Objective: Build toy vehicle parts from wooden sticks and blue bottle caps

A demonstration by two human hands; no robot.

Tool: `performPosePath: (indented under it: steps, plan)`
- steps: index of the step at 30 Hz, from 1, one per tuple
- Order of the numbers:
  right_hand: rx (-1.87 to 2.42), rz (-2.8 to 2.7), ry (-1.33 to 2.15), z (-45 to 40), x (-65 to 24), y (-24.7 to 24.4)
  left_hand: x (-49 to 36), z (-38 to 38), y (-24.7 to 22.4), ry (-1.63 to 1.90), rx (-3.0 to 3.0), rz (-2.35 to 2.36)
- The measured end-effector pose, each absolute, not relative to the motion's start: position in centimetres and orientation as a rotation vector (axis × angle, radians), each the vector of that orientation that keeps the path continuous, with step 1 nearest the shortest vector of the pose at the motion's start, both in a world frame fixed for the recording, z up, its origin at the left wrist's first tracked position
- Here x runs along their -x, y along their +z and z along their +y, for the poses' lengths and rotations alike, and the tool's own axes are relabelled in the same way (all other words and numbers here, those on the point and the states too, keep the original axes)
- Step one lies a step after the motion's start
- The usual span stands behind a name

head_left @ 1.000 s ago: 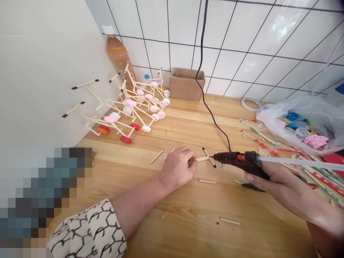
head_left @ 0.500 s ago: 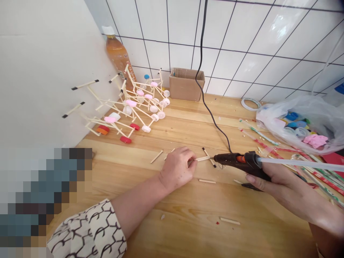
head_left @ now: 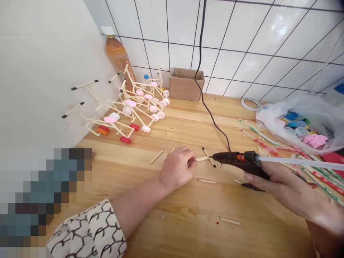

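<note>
My left hand (head_left: 177,168) rests on the wooden tabletop (head_left: 188,193), its fingers pinching the end of a thin wooden stick (head_left: 202,158). That stick lies across a black-tipped matchstick (head_left: 209,159). My right hand (head_left: 285,186) grips a black and orange hot glue gun (head_left: 236,159), with its nozzle almost touching the spot where the sticks cross. A long translucent glue stick (head_left: 301,162) runs out of the gun's rear. Whether glue lies at the crossing cannot be seen.
Several stick-and-bottle-cap wheeled models (head_left: 134,107) stand at the wall corner, beside an orange drink bottle (head_left: 116,53) and a cardboard box (head_left: 184,84). A plastic bag of caps (head_left: 298,125), a tape roll (head_left: 250,104), loose sticks (head_left: 206,181) and a black cord (head_left: 208,114) also lie about.
</note>
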State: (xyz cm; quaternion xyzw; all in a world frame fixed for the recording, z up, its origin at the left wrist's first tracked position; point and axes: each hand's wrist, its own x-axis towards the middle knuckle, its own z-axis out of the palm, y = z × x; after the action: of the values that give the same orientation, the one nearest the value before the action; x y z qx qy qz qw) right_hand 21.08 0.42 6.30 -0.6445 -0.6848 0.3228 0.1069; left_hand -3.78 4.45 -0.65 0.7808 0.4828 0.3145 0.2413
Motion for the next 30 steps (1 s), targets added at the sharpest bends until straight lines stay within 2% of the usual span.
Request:
performPosePath:
  steps: [30]
  plan:
    - [1.905, -2.073, 0.989, 0.41, -20.84, 6.68, 3.76, 4.48, -0.78, 0.886, -2.141, 1.314]
